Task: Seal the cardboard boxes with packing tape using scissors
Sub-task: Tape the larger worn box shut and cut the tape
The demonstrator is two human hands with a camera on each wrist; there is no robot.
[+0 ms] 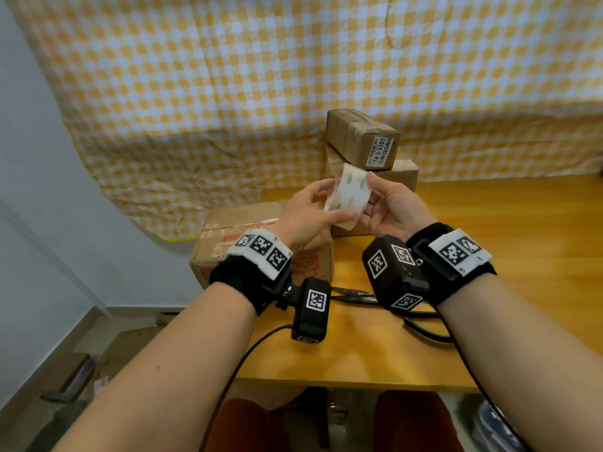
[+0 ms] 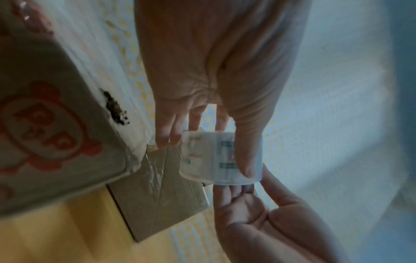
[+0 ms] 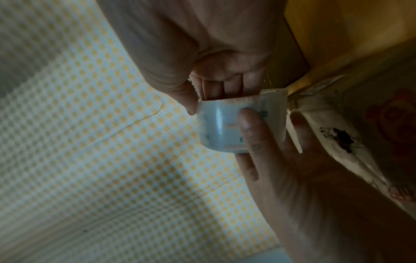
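Both hands hold a translucent roll of packing tape with green and orange printed marks [image 1: 349, 197] in the air above the yellow wooden counter [image 1: 489, 223], in front of the stacked boxes. The left hand [image 1: 313, 212] grips the roll with its thumb pressed on the outer face and its fingers [image 2: 167, 128] curled round the other side. The right hand [image 1: 391, 207] pinches the roll's opposite edge between thumb and fingers [image 3: 225, 85].

Behind the roll, a small brown cardboard box with a white printed label [image 1: 362, 137] sits on a larger plain brown cardboard box [image 1: 396, 176]. Left of the roll lies a worn cardboard box with a red cartoon print [image 1: 235, 236]. Nearer than the roll, black scissors [image 1: 354, 295] lie flat on the counter, partly hidden by the wrist cameras. A yellow-and-white checked cloth [image 1: 228, 76] hangs behind the stack.
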